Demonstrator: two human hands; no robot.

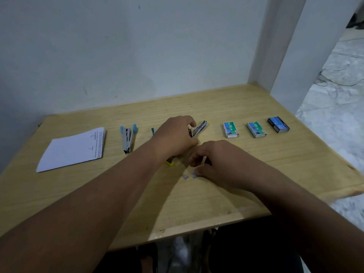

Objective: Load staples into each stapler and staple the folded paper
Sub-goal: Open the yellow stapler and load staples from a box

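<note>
left grip point(177, 134) clasps yellow stapler point(200, 128); right grip point(212, 160) unclear; wooden table point(226, 194), white wall point(118, 46).

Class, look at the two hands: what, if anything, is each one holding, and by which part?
The left hand grips the yellow stapler around its middle, both ends sticking out. The right hand has curled fingers over small staple pieces; whether it pinches any cannot be told.
</note>
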